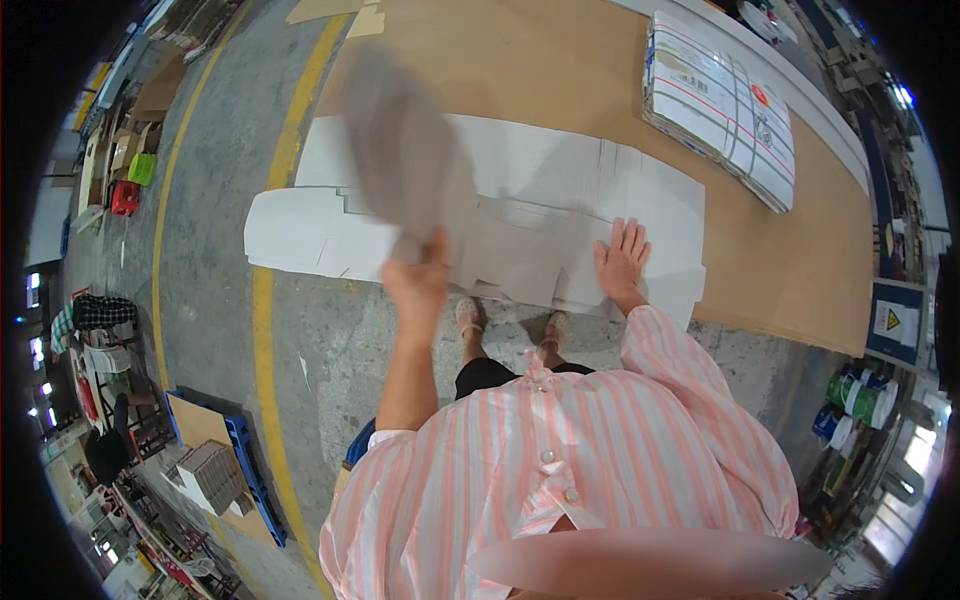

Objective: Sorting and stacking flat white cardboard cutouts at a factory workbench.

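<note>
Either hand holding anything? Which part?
The left hand grips a motion-blurred grey cardboard flap by its lower end. The right hand holds nothing; it lies flat on the white die-cut cardboard sheet.

Count as the view is showing it. Two hands are appearing: the left hand (418, 275) and the right hand (622, 262). One raised cardboard flap (400, 150), blurred, is showing. One flat white cardboard blank (560, 200) is lying on one brown worktop (800, 250). One strapped bundle of flattened cartons (720, 100) is sitting there. Two sandalled feet (470, 318) are showing on the floor. One yellow floor line (265, 330) is running past. Three cans (855, 400) are standing at right; further ones cannot be told.
</note>
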Demonstrator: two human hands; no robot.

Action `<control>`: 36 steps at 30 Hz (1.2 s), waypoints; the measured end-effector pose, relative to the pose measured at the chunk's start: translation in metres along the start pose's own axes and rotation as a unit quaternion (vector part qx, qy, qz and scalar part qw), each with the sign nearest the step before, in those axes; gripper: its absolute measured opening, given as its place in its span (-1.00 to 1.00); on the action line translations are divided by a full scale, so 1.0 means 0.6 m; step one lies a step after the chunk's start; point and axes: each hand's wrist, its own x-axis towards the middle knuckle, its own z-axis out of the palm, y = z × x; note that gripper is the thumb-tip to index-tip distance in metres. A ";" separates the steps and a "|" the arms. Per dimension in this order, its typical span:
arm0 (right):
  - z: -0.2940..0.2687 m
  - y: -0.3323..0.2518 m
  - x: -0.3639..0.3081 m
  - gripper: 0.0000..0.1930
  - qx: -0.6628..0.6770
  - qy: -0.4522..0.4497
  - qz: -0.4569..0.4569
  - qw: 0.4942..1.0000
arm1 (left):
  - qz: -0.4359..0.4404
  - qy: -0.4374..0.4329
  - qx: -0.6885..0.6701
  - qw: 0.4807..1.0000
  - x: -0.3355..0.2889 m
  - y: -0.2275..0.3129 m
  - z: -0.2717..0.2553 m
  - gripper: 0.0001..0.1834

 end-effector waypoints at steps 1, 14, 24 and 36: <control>-0.004 0.004 -0.003 -0.33 -0.007 -0.001 -0.003 1.000 | 0.100 -0.032 0.101 0.989 -0.014 0.045 0.027 -0.53; 0.188 0.203 -0.008 -0.30 0.084 -0.067 -0.126 0.986 | 0.359 -0.123 0.126 0.917 -0.088 0.187 0.230 -0.39; 0.010 0.041 -0.003 -0.31 -0.018 0.011 -0.007 1.000 | -0.202 0.144 -0.627 0.739 -0.007 -0.162 -0.011 -0.50; 0.000 0.032 -0.005 -0.31 -0.009 -0.008 -0.002 1.000 | -0.142 0.190 -0.279 0.931 0.013 -0.182 -0.047 -0.64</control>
